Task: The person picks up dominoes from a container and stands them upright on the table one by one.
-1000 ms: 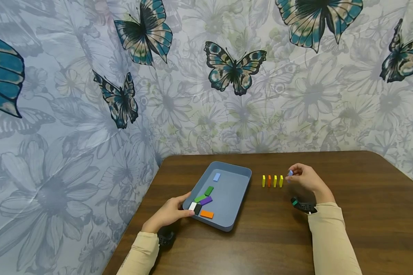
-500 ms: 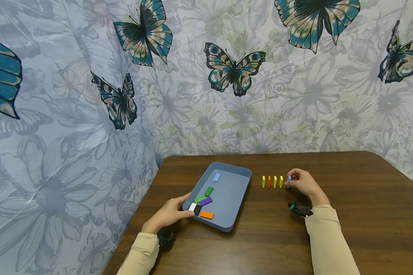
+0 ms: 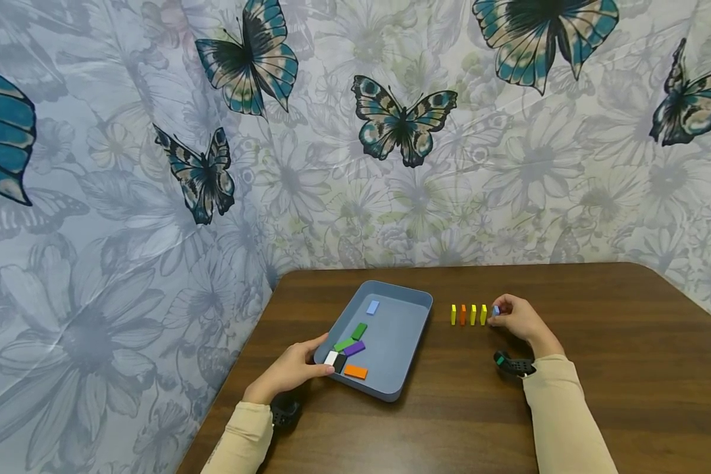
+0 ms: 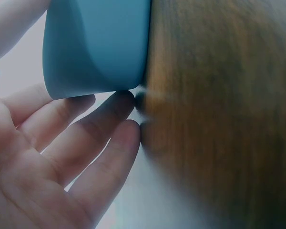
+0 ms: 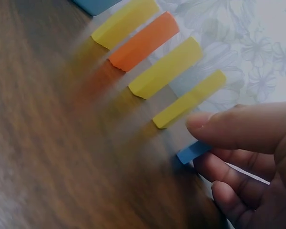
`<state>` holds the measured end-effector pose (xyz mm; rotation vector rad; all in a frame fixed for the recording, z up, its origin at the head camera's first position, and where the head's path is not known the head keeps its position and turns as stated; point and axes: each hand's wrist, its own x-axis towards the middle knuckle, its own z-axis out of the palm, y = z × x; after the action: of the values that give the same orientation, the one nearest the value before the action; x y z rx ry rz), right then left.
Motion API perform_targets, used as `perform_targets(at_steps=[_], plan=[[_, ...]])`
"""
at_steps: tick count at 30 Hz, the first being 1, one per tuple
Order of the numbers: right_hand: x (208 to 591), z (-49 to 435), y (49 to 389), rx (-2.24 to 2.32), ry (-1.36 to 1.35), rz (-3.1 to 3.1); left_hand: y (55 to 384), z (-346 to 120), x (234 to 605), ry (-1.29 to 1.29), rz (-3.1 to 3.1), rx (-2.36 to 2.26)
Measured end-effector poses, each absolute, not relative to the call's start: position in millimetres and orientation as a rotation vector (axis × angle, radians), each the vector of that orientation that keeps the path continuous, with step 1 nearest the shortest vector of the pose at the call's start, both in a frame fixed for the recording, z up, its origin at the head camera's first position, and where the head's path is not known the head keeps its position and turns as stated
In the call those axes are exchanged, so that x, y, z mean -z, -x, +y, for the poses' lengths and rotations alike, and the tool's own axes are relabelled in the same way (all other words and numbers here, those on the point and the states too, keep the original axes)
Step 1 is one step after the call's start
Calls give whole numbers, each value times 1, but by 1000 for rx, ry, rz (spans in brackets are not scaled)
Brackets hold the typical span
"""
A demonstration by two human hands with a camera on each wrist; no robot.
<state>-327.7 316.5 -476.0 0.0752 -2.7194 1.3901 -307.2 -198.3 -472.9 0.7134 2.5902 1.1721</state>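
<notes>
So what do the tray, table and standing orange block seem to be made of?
Tray: probably plastic, matte, with smooth, evenly coloured rounded walls. Table: wood or wood-look laminate, with streaky grain and a soft sheen. Standing orange block: painted wood or plastic, can't tell; plain matte colour.

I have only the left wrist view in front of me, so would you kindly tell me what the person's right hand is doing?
Observer: The right hand is pinching a blue block between thumb and fingers.
Operator: Thank you, and does anything stand beside that block?
Observer: Yes, four upright blocks in a row; counting away from the blue one, they are a yellow block, another yellow block, an orange block and a third yellow block.
</notes>
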Motion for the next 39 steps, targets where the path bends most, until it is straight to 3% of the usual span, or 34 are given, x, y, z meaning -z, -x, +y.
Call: perform_targets(at_steps=[27, 39], plan=[[475, 317, 326, -1427, -88, -2737, 308, -199, 470, -706, 2605, -1163], [415, 309, 311, -1210, -153, -2744, 313, -200, 473, -722, 2616, -1154]])
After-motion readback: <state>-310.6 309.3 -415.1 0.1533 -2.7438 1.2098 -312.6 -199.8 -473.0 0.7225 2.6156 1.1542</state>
